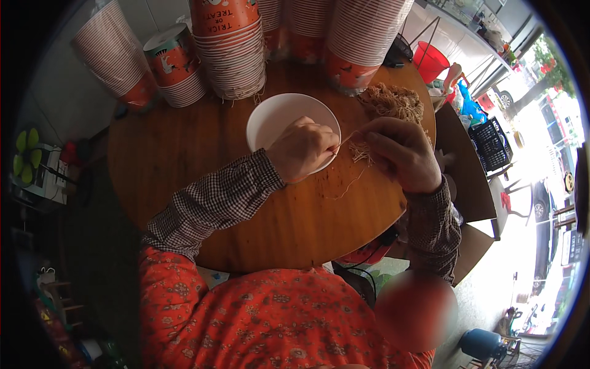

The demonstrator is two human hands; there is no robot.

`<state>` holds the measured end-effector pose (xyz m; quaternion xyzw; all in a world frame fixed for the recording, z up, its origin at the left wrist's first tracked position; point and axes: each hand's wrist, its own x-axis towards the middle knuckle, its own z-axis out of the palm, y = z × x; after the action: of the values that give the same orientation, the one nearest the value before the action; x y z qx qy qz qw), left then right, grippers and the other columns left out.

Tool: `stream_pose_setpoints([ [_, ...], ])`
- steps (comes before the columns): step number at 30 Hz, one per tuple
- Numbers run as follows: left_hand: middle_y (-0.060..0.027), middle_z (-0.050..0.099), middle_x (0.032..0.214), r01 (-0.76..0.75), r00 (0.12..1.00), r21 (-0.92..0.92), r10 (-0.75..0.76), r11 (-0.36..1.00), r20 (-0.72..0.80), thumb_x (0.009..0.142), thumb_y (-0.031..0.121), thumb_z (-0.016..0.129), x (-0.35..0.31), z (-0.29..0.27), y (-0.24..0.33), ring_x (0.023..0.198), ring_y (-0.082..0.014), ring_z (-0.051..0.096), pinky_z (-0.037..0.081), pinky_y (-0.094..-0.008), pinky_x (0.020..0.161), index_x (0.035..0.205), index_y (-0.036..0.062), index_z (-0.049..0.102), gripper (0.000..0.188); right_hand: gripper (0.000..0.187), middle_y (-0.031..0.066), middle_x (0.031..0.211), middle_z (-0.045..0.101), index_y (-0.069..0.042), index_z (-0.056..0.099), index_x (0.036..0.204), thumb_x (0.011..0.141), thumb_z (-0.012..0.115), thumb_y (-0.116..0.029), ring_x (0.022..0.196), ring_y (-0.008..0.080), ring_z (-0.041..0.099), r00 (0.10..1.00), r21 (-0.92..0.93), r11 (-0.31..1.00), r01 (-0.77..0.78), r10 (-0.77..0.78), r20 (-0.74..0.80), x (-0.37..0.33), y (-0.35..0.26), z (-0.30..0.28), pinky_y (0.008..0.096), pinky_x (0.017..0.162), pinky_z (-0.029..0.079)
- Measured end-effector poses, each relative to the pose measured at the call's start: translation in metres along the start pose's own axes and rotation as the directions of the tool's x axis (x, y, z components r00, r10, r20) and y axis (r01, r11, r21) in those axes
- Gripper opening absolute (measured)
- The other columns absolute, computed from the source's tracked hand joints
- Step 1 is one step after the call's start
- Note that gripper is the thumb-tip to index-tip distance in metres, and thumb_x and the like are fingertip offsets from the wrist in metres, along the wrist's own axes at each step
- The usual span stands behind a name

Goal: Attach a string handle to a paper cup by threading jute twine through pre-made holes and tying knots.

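Note:
A paper bucket with a white inside stands on the round wooden table, its mouth facing up. My left hand lies across its near right rim, fingers closed on a thin tan string. To the right, my right hand pinches the same string between thumb and fingers, so a short length stretches between both hands. A loose tail of string curls down over the tabletop below them. Whether the string passes through the bucket's wall is hidden by my left hand. Beyond my right hand sits a tangled pile of tan strings.
Tall nested stacks of orange paper buckets line the table's far edge, several in plastic wrap. Right of the table are an open cardboard box, a red pail and a black crate. A green-bladed fan stands left.

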<state>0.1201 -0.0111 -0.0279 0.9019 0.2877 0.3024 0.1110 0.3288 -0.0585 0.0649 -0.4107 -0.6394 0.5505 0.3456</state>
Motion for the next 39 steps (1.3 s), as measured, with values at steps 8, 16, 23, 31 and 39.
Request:
stream_pose_setpoints([
  [8, -0.0064, 0.064, 0.102, 0.088, 0.990, -0.379, -0.123, 0.921, -0.070, 0.081, 0.014, 0.068, 0.007, -0.033, 0.009, 0.080, -0.0173, 0.061, 0.049, -0.0321, 0.078, 0.119, 0.0039, 0.056, 0.042, 0.019, 0.0003, 0.060, 0.054, 0.001, 0.067, 0.099, 0.093, 0.057, -0.013, 0.044, 0.0044, 0.044, 0.999, -0.025, 0.999, 0.031, -0.032, -0.043, 0.001, -0.002, -0.002, 0.0199, 0.042, 0.034],
  [16, -0.0085, 0.066, 0.084, 0.161, 0.972, 0.068, -0.170, 0.985, 0.163, 0.081, 0.037, 0.071, -0.025, -0.029, 0.025, 0.079, -0.0283, 0.063, 0.046, -0.0396, 0.081, 0.086, 0.0055, 0.066, 0.032, 0.017, 0.0017, 0.065, 0.060, 0.001, 0.066, 0.101, 0.094, 0.057, -0.012, 0.045, 0.0037, 0.048, 0.997, -0.074, 0.995, -0.072, 0.073, 0.014, 0.001, 0.000, 0.002, 0.0177, 0.043, 0.037],
  [23, -0.0065, 0.065, 0.083, 0.146, 0.986, 0.058, -0.141, 0.988, -0.087, 0.077, 0.024, 0.074, -0.040, 0.004, 0.040, 0.082, -0.0253, 0.063, 0.045, -0.0368, 0.084, 0.090, 0.0072, 0.065, 0.023, 0.016, 0.0031, 0.076, 0.064, 0.001, 0.065, 0.104, 0.091, 0.059, -0.007, 0.058, 0.0044, 0.057, 0.998, -0.162, 0.985, -0.061, 0.059, -0.019, -0.013, 0.007, 0.010, 0.0183, 0.047, 0.044],
  [31, -0.0069, 0.062, 0.097, 0.021, 0.923, 0.040, -0.004, 0.999, -0.384, 0.079, 0.017, 0.073, -0.035, -0.004, 0.051, 0.081, -0.0213, 0.062, 0.046, -0.0350, 0.084, 0.110, 0.0052, 0.058, 0.037, 0.019, 0.0059, 0.078, 0.064, 0.000, 0.058, 0.111, 0.092, 0.057, -0.004, 0.057, 0.0085, 0.059, 0.988, -0.111, 0.993, -0.035, 0.017, -0.153, -0.023, -0.011, 0.025, 0.0210, 0.048, 0.045],
  [39, -0.0086, 0.065, 0.095, 0.157, 0.946, -0.934, -0.321, 0.322, 0.048, 0.089, 0.014, 0.068, -0.063, -0.007, 0.062, 0.092, -0.0136, 0.064, 0.052, -0.0295, 0.083, 0.116, -0.0013, 0.057, 0.033, 0.012, 0.0155, 0.094, 0.069, -0.002, 0.056, 0.105, 0.094, 0.052, -0.002, 0.046, 0.0077, 0.053, 0.990, 0.398, 0.917, 0.028, 0.031, -0.141, -0.001, 0.019, 0.040, 0.0182, 0.037, 0.037],
])
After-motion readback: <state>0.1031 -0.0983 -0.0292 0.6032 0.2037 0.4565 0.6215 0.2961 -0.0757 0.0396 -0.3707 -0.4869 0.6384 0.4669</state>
